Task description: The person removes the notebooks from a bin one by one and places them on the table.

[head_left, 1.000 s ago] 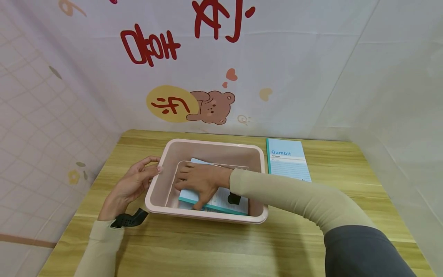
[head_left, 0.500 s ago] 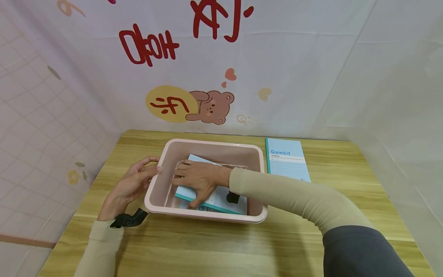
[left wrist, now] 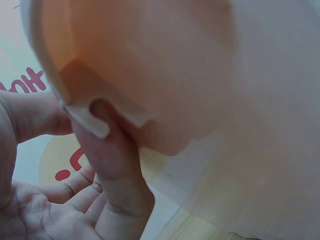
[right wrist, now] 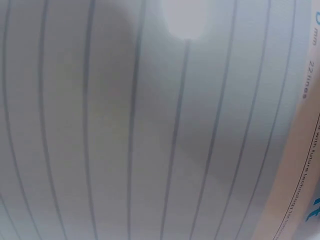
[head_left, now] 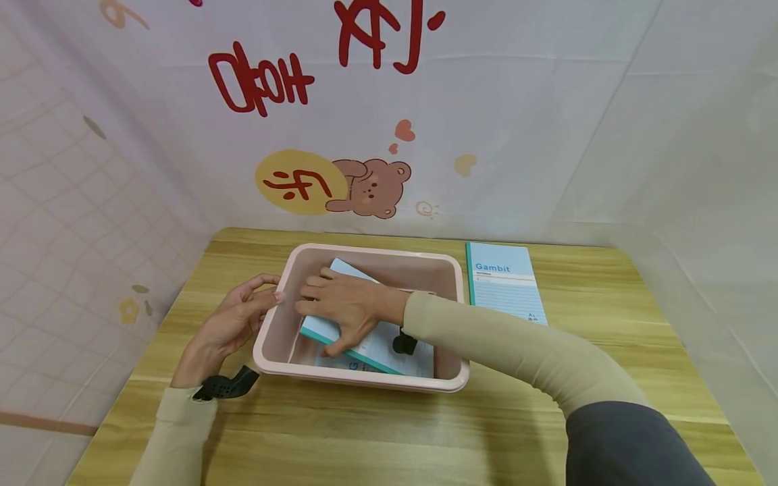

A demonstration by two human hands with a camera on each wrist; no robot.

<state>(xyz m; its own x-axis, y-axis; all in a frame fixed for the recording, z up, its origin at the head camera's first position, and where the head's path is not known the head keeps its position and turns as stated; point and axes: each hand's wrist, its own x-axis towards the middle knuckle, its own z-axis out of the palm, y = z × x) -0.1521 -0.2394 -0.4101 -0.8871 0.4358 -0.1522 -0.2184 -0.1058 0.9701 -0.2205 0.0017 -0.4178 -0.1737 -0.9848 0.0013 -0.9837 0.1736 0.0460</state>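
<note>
A pale pink plastic bin (head_left: 365, 380) stands on the table. My left hand (head_left: 234, 317) holds its left end; in the left wrist view the thumb and a finger meet at the rim (left wrist: 87, 120). Inside the bin lies a light-blue notebook (head_left: 379, 341) with a teal spine, set at a slant. My right hand (head_left: 346, 307) grips it from above, fingers over its left edge and thumb over the spine. Its ruled cover (right wrist: 150, 125) fills the right wrist view. Under it shows part of another notebook (head_left: 334, 359) with blue lettering.
Another light-blue notebook (head_left: 504, 280), marked Gambit, lies on the wooden table (head_left: 365, 432) right of the bin, partly behind the right sleeve. White printed curtains (head_left: 516, 115) close off the back and sides.
My right hand has shifted slightly left and back, turning the upper notebook so its left end moves the same way. More of the notebook beneath shows. My left hand stays put.
</note>
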